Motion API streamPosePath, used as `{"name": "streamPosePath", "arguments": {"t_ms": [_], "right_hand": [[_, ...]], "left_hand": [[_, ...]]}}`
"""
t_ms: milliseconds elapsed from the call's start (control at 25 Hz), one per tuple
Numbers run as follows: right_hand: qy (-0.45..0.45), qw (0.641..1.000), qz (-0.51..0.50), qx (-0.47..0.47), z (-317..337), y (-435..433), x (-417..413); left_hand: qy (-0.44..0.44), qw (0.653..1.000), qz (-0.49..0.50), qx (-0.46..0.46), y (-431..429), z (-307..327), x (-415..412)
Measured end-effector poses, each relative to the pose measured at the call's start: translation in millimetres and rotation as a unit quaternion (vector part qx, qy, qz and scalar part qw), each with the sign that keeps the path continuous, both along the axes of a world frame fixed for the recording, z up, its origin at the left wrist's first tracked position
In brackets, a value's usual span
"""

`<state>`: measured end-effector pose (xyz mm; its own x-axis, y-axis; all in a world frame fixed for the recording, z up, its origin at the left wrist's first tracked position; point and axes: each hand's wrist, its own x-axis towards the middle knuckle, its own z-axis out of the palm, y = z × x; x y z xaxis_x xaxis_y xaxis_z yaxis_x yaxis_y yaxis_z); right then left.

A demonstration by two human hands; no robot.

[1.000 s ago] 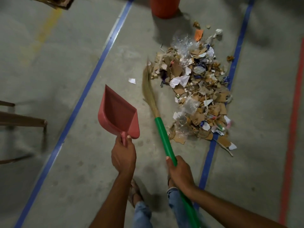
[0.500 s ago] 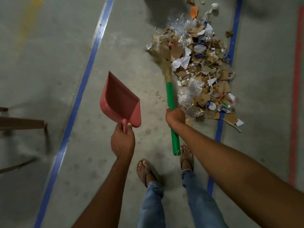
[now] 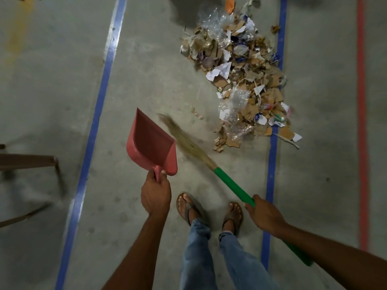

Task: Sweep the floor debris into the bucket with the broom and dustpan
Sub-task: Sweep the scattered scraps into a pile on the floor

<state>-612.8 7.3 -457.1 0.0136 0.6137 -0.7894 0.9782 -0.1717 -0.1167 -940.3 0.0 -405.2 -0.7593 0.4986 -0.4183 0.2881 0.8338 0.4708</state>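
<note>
- The left hand [image 3: 156,195] curls round the stub handle of the red dustpan [image 3: 150,143] and holds it clear of the concrete. Its mouth is tipped toward eleven o'clock, and nothing shows inside it.
- The right hand [image 3: 263,214] is wrapped round the green handle of the broom [image 3: 232,185]. The grass bristles [image 3: 186,141] point to ten o'clock, blurred, just beside the pan's right wall. I cannot tell whether they touch it.
- The debris pile [image 3: 245,80] is torn cardboard, white paper and clear plastic film. It lies at one o'clock from the sandalled feet [image 3: 186,206], well apart from the pan, with its right edge over a blue tape line [image 3: 272,164].
- One stray scrap [image 3: 196,114] sits between pile and bristles.
- The bucket is not in view.
- Judgement: nothing is collected yet, so the step in hand looks like loading the pan.
- To do it well, set the pan's lip flat on the floor at the pile's six o'clock edge, mouth toward twelve, and press it down so scraps cannot slide under.
- Draw the broom toward the pan in short, low strokes — the film is light and would likely flutter off under a hard sweep.
- Take modest loads and carry the pan level.
</note>
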Motion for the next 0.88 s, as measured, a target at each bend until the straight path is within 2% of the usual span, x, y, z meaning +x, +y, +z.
{"name": "streamPosePath", "arguments": {"t_ms": [160,360,480,600,720,800,880], "right_hand": [[-0.056,0.992,-0.08,0.084,-33,69,14],[0.025,0.975,-0.139,0.17,3,123,17],[0.042,0.984,-0.075,0.153,32,79,67],[0.051,0.992,-0.01,0.111,35,3,124],[0.007,0.998,0.045,0.046,21,-49,167],[-0.027,0.999,0.034,0.011,5,-43,179],[-0.046,0.998,-0.035,0.022,-9,-10,177]], "left_hand": [[0.016,0.999,-0.036,-0.017,-14,-9,39],[0.002,1.0,-0.02,0.014,-5,2,71],[-0.011,0.999,-0.042,0.005,-3,16,101],[-0.031,0.997,-0.065,-0.033,-3,20,126],[-0.035,0.994,-0.086,-0.049,-11,15,138],[-0.033,0.992,-0.105,-0.056,-18,10,139],[-0.024,0.99,-0.122,-0.062,-21,4,139]]}}
